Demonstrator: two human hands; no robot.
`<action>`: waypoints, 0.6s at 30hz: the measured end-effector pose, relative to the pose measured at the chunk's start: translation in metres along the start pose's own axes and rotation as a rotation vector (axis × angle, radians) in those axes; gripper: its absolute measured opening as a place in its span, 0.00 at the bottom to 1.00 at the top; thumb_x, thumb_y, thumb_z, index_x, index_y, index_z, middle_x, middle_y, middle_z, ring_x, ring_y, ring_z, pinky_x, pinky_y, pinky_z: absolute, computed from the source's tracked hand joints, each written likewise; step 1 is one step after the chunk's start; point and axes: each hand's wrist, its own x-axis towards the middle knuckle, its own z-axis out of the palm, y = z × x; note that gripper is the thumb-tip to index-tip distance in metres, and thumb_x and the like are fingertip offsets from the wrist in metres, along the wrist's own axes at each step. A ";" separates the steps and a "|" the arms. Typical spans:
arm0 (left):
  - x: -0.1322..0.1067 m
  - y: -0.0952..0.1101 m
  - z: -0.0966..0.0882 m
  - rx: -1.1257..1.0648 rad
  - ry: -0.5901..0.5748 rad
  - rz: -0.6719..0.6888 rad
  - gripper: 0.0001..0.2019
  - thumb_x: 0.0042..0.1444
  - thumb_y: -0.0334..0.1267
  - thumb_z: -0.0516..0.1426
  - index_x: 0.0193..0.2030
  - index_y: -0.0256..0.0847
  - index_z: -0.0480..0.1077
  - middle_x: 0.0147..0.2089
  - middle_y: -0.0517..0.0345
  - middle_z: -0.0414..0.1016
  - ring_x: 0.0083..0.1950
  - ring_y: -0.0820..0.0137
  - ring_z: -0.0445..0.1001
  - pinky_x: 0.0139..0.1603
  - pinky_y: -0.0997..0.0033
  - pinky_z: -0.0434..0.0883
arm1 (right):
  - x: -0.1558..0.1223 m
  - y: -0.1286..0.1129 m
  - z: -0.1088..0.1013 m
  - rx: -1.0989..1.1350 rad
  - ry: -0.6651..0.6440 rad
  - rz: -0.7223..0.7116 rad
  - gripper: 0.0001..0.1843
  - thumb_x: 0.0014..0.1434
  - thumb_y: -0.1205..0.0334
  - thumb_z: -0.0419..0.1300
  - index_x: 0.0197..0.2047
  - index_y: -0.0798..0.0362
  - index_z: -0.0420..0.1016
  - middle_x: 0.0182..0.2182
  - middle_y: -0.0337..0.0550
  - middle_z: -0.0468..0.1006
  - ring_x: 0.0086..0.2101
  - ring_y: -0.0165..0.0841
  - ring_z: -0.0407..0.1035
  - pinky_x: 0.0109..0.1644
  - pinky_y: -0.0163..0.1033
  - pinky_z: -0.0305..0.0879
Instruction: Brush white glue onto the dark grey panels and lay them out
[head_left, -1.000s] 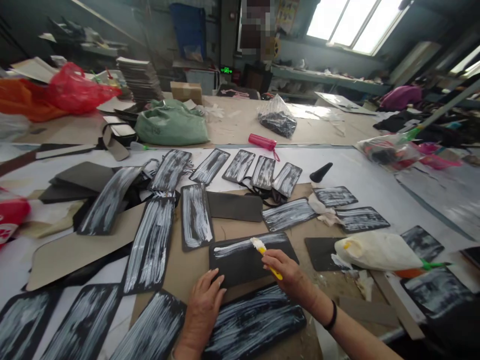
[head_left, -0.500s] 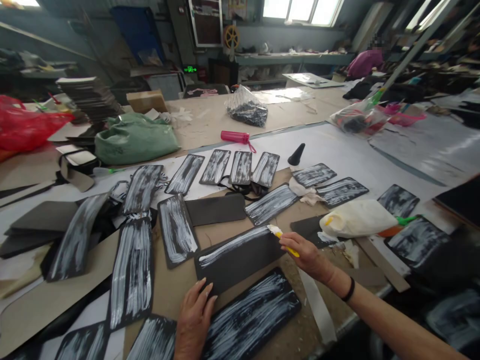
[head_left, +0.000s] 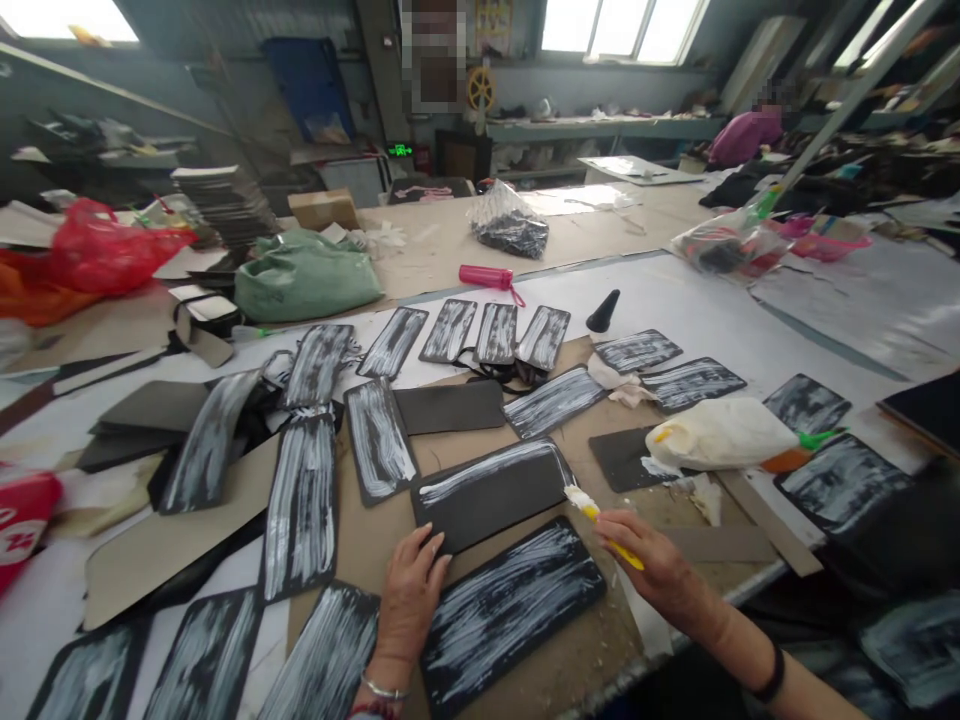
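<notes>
My right hand (head_left: 637, 555) is closed round the yellow handle of a brush (head_left: 600, 520), its bristles coated in white paste. The bristles are at the right end of a dark rectangular panel (head_left: 495, 505), which bears a white streak along its far edge and down its right end. My left hand (head_left: 412, 590) lies with fingers spread on the near left corner of that panel. Just nearer lies another panel (head_left: 517, 620) smeared with white. A whitish plastic bottle (head_left: 724, 435) rests on its side to the right, beside a dark panel (head_left: 619, 460) with a blob of paste.
Several smeared panels surround the work, including one at left (head_left: 300, 510). A bare dark panel (head_left: 450, 408) lies behind. Farther back are a pink cylinder (head_left: 486, 277), a black cone (head_left: 603, 312) and a green bag (head_left: 307, 278). A person in purple (head_left: 745, 135) is in the background.
The brush has moved from the panel's far edge down its right end, extending the white streak. My left hand stays at the near left corner. The view has shifted left.
</notes>
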 end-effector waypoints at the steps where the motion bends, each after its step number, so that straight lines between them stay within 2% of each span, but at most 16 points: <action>1: 0.000 0.000 0.001 -0.004 -0.009 0.000 0.12 0.55 0.40 0.55 0.46 0.44 0.71 0.48 0.51 0.73 0.49 0.64 0.71 0.49 0.58 0.73 | 0.003 -0.006 0.002 0.012 0.023 0.001 0.12 0.62 0.67 0.52 0.47 0.50 0.72 0.39 0.48 0.75 0.40 0.35 0.72 0.43 0.39 0.73; 3: -0.001 0.001 0.003 -0.022 -0.011 -0.019 0.12 0.54 0.38 0.56 0.45 0.44 0.71 0.48 0.51 0.73 0.50 0.64 0.71 0.50 0.57 0.72 | 0.016 -0.022 0.011 0.046 0.053 0.001 0.12 0.62 0.67 0.53 0.48 0.49 0.72 0.40 0.48 0.74 0.41 0.36 0.72 0.44 0.39 0.73; 5: -0.003 0.004 0.005 -0.045 0.011 -0.068 0.13 0.54 0.35 0.55 0.47 0.42 0.71 0.51 0.49 0.72 0.52 0.63 0.70 0.52 0.56 0.71 | 0.035 -0.041 0.029 0.097 0.052 -0.024 0.13 0.62 0.68 0.53 0.48 0.49 0.71 0.40 0.48 0.74 0.42 0.36 0.72 0.45 0.39 0.72; 9: -0.015 0.008 0.005 -0.054 0.077 -0.151 0.16 0.56 0.33 0.53 0.52 0.40 0.66 0.55 0.46 0.68 0.54 0.62 0.69 0.53 0.56 0.71 | 0.076 -0.078 0.084 0.185 0.000 -0.181 0.13 0.62 0.70 0.51 0.49 0.50 0.69 0.40 0.48 0.73 0.41 0.35 0.71 0.44 0.38 0.72; 13: -0.031 0.009 0.001 -0.096 0.130 -0.161 0.13 0.57 0.34 0.51 0.49 0.41 0.68 0.47 0.48 0.73 0.49 0.65 0.73 0.49 0.59 0.73 | 0.097 -0.096 0.131 0.138 -0.081 -0.311 0.13 0.61 0.72 0.50 0.48 0.52 0.68 0.40 0.50 0.72 0.41 0.36 0.70 0.42 0.39 0.72; 15: -0.036 0.010 -0.001 -0.161 0.139 -0.191 0.13 0.58 0.33 0.49 0.47 0.40 0.69 0.45 0.49 0.75 0.46 0.65 0.75 0.48 0.59 0.74 | 0.097 -0.102 0.141 0.091 -0.138 -0.344 0.13 0.60 0.74 0.49 0.45 0.54 0.69 0.39 0.50 0.73 0.40 0.36 0.70 0.41 0.39 0.72; 18: -0.037 0.010 -0.003 -0.326 0.089 -0.370 0.14 0.59 0.31 0.44 0.46 0.40 0.67 0.44 0.50 0.76 0.46 0.67 0.75 0.48 0.59 0.74 | 0.084 -0.112 0.136 0.079 -0.236 -0.352 0.13 0.59 0.75 0.48 0.43 0.55 0.70 0.38 0.51 0.73 0.38 0.36 0.70 0.40 0.39 0.72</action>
